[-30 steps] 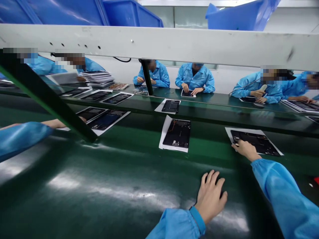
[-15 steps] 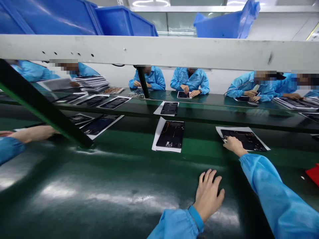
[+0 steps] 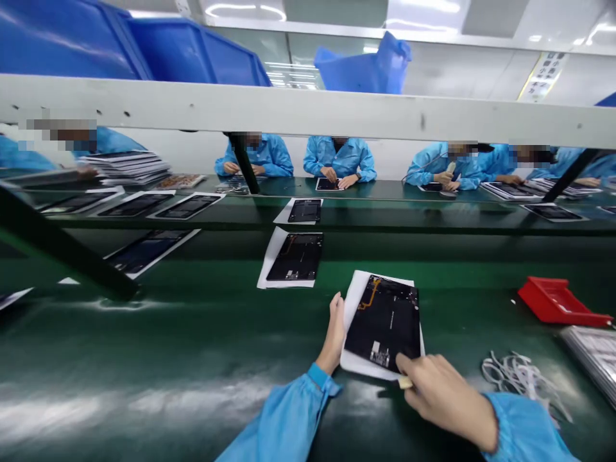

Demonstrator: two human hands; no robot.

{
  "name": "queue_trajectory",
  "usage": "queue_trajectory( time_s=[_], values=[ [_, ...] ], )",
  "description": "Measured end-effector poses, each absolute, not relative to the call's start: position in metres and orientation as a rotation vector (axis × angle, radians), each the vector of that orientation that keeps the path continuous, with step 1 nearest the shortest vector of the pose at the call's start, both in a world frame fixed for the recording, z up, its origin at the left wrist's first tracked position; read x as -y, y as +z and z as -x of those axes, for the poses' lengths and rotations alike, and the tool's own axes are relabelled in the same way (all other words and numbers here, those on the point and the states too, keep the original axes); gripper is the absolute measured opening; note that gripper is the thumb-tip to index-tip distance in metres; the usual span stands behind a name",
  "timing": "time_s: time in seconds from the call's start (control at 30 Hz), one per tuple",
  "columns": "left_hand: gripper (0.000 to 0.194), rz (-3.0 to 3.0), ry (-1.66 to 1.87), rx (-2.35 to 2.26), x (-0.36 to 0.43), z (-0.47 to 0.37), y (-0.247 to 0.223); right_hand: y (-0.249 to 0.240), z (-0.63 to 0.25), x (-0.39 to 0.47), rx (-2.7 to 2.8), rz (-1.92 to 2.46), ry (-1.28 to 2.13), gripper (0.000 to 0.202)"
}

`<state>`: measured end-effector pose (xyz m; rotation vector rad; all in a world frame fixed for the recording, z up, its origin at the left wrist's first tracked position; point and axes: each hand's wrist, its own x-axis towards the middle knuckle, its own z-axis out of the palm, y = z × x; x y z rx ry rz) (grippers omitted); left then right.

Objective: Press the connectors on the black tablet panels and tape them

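A black tablet panel point(image 3: 385, 324) with an orange flex cable lies on a white sheet point(image 3: 355, 298), tilted above the green bench in front of me. Along the sheet's left edge is my left hand point(image 3: 333, 337), its fingers partly hidden by the sheet. My right hand point(image 3: 445, 394) pinches the lower right corner, thumb over the black panel. Something small and pale yellow point(image 3: 405, 382) shows at its fingers; I cannot tell what it is. Farther off, a second tablet panel point(image 3: 297, 258) rests on its own white sheet.
A red tray point(image 3: 553, 301) sits at the right, with tangled white strips point(image 3: 522, 378) and a stack of flat pieces point(image 3: 597, 356) nearby. A dark slanted post point(image 3: 67, 247) crosses the left side. Across the bench, people in blue work at more panels under a white beam point(image 3: 308, 112).
My right hand has brought the panel and sheet from the far right nearer to me. My left hand has gone from lying on the bench to the sheet's left edge. The view has turned right.
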<state>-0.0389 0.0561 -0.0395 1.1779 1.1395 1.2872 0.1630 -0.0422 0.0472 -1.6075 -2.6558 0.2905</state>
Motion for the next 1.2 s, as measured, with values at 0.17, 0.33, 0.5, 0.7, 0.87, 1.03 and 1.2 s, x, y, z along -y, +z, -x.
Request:
queue_trajectory(
  time_s=[0.17,0.33,0.5,0.7,0.87,1.03,1.2],
  values=[
    [0.084,-1.340,1.035,-1.155,-0.010,0.046,-0.031,0.021,-0.187,0.093,2.663,1.570,0.541,0.040],
    [0.077,-1.275,0.951,-1.228,0.065,0.046,-0.024,0.031,-0.213,0.098,2.345,1.588,0.971,0.029],
    [0.063,-1.404,0.852,-1.618,0.119,0.051,-0.007,0.025,-0.226,0.061,1.749,1.520,1.103,0.028],
    [0.037,-1.961,0.683,-1.633,0.075,0.037,0.022,0.001,-0.230,0.039,1.334,1.403,1.219,0.037],
    [0.034,-2.128,0.665,-1.295,0.007,-0.018,0.008,-0.010,-0.229,0.036,1.130,1.346,1.160,0.037],
    [0.012,-2.105,0.763,-1.256,-0.005,-0.036,-0.012,-0.016,-0.229,0.033,1.213,1.449,1.049,0.049],
    [0.015,-2.081,0.767,-1.293,-0.003,-0.030,-0.014,-0.017,-0.224,0.033,1.274,1.416,1.069,0.031]
  ],
)
